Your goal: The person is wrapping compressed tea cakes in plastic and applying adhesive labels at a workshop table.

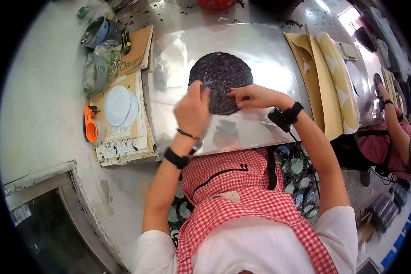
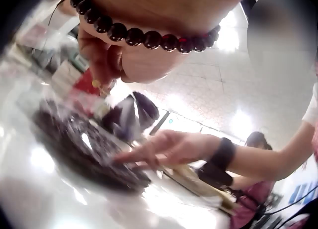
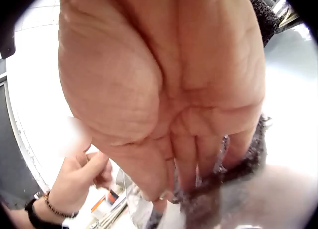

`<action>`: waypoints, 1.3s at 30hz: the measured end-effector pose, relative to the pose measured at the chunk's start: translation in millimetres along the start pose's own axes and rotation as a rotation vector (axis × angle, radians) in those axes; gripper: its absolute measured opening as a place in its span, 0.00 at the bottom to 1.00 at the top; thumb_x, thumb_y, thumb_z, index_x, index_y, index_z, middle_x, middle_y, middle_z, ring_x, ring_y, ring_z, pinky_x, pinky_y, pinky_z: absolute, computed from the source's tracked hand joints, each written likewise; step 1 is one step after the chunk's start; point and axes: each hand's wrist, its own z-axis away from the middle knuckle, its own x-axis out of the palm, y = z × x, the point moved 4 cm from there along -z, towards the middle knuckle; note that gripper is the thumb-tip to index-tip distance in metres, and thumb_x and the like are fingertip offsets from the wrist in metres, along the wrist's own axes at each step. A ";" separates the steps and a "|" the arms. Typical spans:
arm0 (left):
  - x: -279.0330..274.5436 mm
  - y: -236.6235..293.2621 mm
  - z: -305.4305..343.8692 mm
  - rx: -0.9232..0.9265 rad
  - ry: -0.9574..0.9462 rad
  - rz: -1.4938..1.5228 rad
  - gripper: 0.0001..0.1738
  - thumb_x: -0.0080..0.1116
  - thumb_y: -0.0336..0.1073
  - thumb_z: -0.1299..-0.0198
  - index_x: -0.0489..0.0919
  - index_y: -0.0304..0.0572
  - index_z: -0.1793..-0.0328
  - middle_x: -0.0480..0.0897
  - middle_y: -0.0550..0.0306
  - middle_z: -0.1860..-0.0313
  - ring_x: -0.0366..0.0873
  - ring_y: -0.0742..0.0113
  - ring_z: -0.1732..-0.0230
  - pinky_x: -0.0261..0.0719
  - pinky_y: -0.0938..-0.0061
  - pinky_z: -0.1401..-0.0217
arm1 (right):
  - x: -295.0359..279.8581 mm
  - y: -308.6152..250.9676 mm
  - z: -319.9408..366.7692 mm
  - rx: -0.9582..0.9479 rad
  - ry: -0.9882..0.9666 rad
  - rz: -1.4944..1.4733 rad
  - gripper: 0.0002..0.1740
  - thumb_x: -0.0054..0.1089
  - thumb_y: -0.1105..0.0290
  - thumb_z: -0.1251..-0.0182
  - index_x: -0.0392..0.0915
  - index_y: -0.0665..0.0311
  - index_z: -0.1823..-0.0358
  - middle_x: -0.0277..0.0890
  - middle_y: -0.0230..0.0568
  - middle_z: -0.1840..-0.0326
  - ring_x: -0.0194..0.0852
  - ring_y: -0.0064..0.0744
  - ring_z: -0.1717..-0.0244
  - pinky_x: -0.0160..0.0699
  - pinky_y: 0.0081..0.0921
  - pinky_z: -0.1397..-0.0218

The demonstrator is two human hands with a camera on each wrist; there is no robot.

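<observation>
A round, flat cake of dark, flaky material (image 1: 220, 68), like dried seaweed, lies on a shiny clear plastic sheet (image 1: 173, 59). My left hand (image 1: 192, 112) hovers over its near left part, thumb and fingers curled together. In the left wrist view, a small yellowish bit (image 2: 96, 83) shows at those fingertips; I cannot tell whether they pinch it. My right hand (image 1: 260, 97) reaches in from the right, its fingertips on the cake's near right part. In the right wrist view, its fingers (image 3: 186, 164) extend down onto the dark surface.
At left are papers with white discs (image 1: 117, 106), orange-handled scissors (image 1: 91, 124), a cutter (image 1: 126, 42) and a bowl (image 1: 96, 34). Brown paper sleeves (image 1: 322, 82) lie at right. A red container (image 1: 217, 3) stands at the back. Another person's arm (image 1: 397, 130) is far right.
</observation>
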 end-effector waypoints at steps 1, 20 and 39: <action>13.3 7.4 6.7 0.033 -0.088 0.078 0.22 0.60 0.47 0.38 0.74 0.42 0.44 0.80 0.47 0.57 0.79 0.53 0.58 0.76 0.66 0.59 | -5.4 1.3 -5.5 -0.008 0.005 0.000 0.10 0.61 0.69 0.36 0.75 0.70 0.68 0.77 0.50 0.40 0.70 0.45 0.33 0.72 0.34 0.37; 89.7 -12.5 3.4 -0.196 -0.180 0.684 0.28 0.49 0.38 0.34 0.66 0.34 0.29 0.60 0.27 0.32 0.51 0.27 0.28 0.45 0.38 0.28 | 37.7 -2.0 -40.9 -0.061 0.847 -0.058 0.28 0.56 0.65 0.36 0.67 0.59 0.34 0.63 0.56 0.34 0.60 0.58 0.34 0.60 0.54 0.36; 69.3 -17.5 -30.9 0.290 -0.019 0.039 0.19 0.56 0.43 0.36 0.76 0.35 0.48 0.73 0.39 0.43 0.70 0.40 0.41 0.68 0.53 0.40 | 12.6 -6.6 -42.8 0.079 0.932 0.569 0.29 0.69 0.64 0.50 0.68 0.69 0.49 0.67 0.55 0.44 0.66 0.54 0.43 0.67 0.41 0.40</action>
